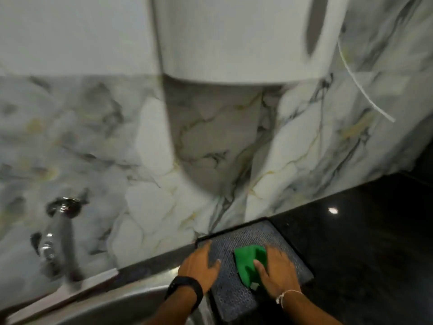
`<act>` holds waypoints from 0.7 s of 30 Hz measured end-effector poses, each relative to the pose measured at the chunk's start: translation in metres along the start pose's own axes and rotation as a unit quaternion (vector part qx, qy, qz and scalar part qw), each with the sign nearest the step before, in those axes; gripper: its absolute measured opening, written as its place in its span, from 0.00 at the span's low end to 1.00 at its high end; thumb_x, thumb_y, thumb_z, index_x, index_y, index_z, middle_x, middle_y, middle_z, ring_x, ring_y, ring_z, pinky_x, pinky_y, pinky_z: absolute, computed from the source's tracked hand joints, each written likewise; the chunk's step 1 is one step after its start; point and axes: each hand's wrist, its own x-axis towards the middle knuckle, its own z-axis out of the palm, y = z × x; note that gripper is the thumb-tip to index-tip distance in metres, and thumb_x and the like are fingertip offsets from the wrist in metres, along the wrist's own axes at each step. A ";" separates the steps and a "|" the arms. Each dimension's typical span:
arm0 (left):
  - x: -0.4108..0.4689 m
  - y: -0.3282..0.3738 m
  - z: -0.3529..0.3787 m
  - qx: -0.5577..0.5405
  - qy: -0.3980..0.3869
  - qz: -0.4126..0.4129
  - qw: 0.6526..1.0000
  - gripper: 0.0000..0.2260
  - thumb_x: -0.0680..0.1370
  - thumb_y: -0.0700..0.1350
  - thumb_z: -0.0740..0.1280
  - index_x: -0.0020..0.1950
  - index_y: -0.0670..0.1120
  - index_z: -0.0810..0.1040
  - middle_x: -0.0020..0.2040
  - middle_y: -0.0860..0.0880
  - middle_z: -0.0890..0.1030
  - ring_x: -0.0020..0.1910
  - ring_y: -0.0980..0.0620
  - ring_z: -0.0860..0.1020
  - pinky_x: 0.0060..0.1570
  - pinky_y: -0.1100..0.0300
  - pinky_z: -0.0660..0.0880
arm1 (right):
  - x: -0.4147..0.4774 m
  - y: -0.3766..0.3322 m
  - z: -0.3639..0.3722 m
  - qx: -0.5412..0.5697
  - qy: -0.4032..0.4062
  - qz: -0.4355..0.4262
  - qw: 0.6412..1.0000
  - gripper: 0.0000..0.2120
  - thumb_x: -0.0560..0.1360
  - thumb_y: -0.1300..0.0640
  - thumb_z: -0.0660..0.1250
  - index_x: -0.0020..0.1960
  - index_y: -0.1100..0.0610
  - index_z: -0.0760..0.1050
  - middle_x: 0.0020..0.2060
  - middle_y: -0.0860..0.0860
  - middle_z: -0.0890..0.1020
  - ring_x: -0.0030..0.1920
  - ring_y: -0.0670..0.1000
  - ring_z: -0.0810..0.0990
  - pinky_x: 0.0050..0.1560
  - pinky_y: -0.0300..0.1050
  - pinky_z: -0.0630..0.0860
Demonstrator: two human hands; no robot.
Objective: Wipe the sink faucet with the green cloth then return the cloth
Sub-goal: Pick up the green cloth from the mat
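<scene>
The green cloth lies crumpled on a dark perforated mat beside the sink. My right hand rests on the cloth's right side with fingers curled over it. My left hand, with a black watch on the wrist, lies flat on the mat's left edge, fingers spread, holding nothing. The chrome faucet juts from the marble wall at the far left, well apart from both hands. The picture is blurred by motion.
The steel sink rim curves along the bottom left. A black countertop stretches to the right. A white appliance hangs on the wall above, with a thin white cord trailing at its right.
</scene>
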 end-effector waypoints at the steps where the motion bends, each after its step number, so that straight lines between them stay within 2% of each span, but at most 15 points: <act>1: 0.011 0.002 0.020 -0.038 -0.037 -0.036 0.998 0.32 0.78 0.58 0.65 0.79 0.51 0.61 0.74 0.48 0.72 0.71 0.48 0.72 0.70 0.57 0.70 | 0.006 0.014 0.008 0.033 -0.016 0.030 0.999 0.32 0.77 0.40 0.59 0.75 0.57 0.60 0.71 0.55 0.71 0.70 0.55 0.69 0.71 0.48 0.66; 3: 0.040 0.006 0.072 -0.109 -0.095 -0.093 0.985 0.33 0.79 0.56 0.67 0.79 0.46 0.61 0.75 0.44 0.71 0.73 0.46 0.70 0.74 0.55 0.68 | 0.026 0.045 0.036 0.128 -0.040 0.095 0.987 0.32 0.75 0.43 0.65 0.73 0.58 0.64 0.69 0.57 0.74 0.68 0.56 0.73 0.69 0.49 0.69; 5: 0.064 0.009 0.103 -0.130 -0.109 -0.119 0.978 0.31 0.79 0.55 0.68 0.77 0.41 0.65 0.73 0.41 0.73 0.71 0.43 0.72 0.73 0.52 0.68 | 0.046 0.057 0.051 0.202 -0.070 0.141 0.967 0.34 0.73 0.44 0.70 0.72 0.59 0.65 0.68 0.58 0.76 0.66 0.58 0.76 0.68 0.51 0.71; 9: 0.106 0.010 0.139 -0.141 -0.106 -0.121 0.977 0.22 0.78 0.50 0.69 0.68 0.40 0.73 0.66 0.40 0.79 0.64 0.42 0.77 0.67 0.52 0.73 | 0.081 0.064 0.084 0.269 -0.103 0.137 0.948 0.37 0.66 0.51 0.77 0.70 0.56 0.67 0.62 0.59 0.80 0.60 0.59 0.79 0.65 0.54 0.75; 13: 0.129 0.006 0.162 -0.147 -0.081 -0.102 0.981 0.13 0.76 0.45 0.72 0.58 0.40 0.80 0.57 0.39 0.83 0.57 0.43 0.81 0.60 0.51 0.78 | 0.104 0.076 0.112 0.309 -0.114 0.145 0.933 0.39 0.64 0.58 0.79 0.70 0.55 0.66 0.59 0.58 0.80 0.58 0.59 0.79 0.63 0.55 0.77; 16: 0.132 0.000 0.174 -0.174 -0.061 -0.105 0.977 0.10 0.75 0.40 0.72 0.55 0.39 0.81 0.55 0.37 0.84 0.56 0.42 0.82 0.60 0.47 0.79 | 0.104 0.081 0.113 0.358 -0.113 0.164 0.912 0.29 0.64 0.63 0.79 0.62 0.55 0.73 0.50 0.54 0.81 0.50 0.56 0.81 0.56 0.49 0.79; 18: 0.120 0.004 0.172 -0.210 -0.056 -0.104 0.971 0.11 0.75 0.37 0.72 0.57 0.37 0.81 0.55 0.37 0.84 0.56 0.41 0.82 0.61 0.46 0.79 | 0.091 0.077 0.100 0.398 -0.156 0.150 0.891 0.15 0.66 0.67 0.77 0.51 0.57 0.81 0.48 0.58 0.85 0.49 0.60 0.85 0.56 0.57 0.81; 19: 0.110 0.008 0.167 -0.222 -0.053 -0.098 0.969 0.11 0.75 0.37 0.72 0.57 0.38 0.81 0.55 0.37 0.85 0.56 0.43 0.83 0.61 0.49 0.79 | 0.081 0.075 0.089 0.426 -0.176 0.142 0.876 0.11 0.67 0.68 0.76 0.47 0.59 0.83 0.47 0.61 0.87 0.48 0.61 0.86 0.55 0.60 0.82; 21: 0.088 0.008 0.150 -0.233 -0.053 -0.068 0.969 0.11 0.76 0.36 0.72 0.58 0.37 0.81 0.54 0.41 0.86 0.49 0.51 0.83 0.55 0.57 0.79 | 0.059 0.069 0.070 0.468 -0.167 0.137 0.857 0.11 0.65 0.68 0.77 0.46 0.61 0.84 0.44 0.61 0.88 0.47 0.62 0.87 0.50 0.57 0.84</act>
